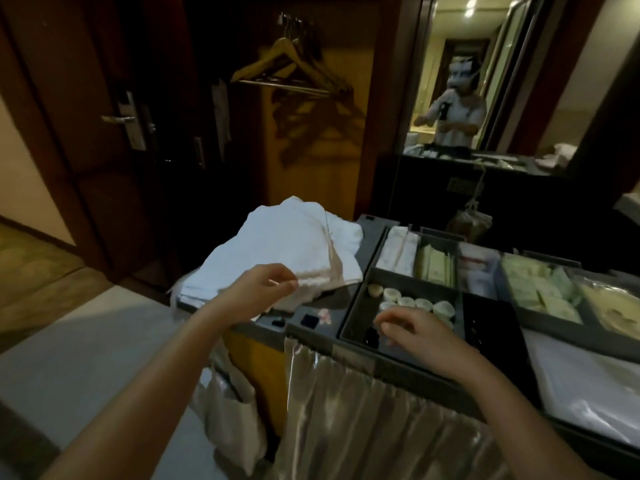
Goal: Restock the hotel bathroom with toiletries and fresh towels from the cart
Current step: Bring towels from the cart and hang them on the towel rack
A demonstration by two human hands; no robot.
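A housekeeping cart (pixel 374 355) stands in front of me. A pile of white towels (pixel 277 247) lies on its left end. My left hand (pixel 263 285) hovers at the near edge of the pile, fingers curled and touching the cloth, though I cannot tell if it grips it. My right hand (pixel 412 330) hovers over the near corner of a dark tray (pixel 353 320) that holds several small round wrapped soaps (pixel 415 303); its fingers are bent and apart with nothing visibly in them. Further compartments hold pale green sachets (pixel 540 289) and packets (pixel 434 266).
A beige curtain (pixel 363 410) hangs from the cart's front, with a yellow bag (pixel 256 355) at its left. Behind stand an open wardrobe with wooden hangers (pixel 287 64), a dark door with a lock handle (pixel 119 119), and a mirror (pixel 460 81) showing a person.
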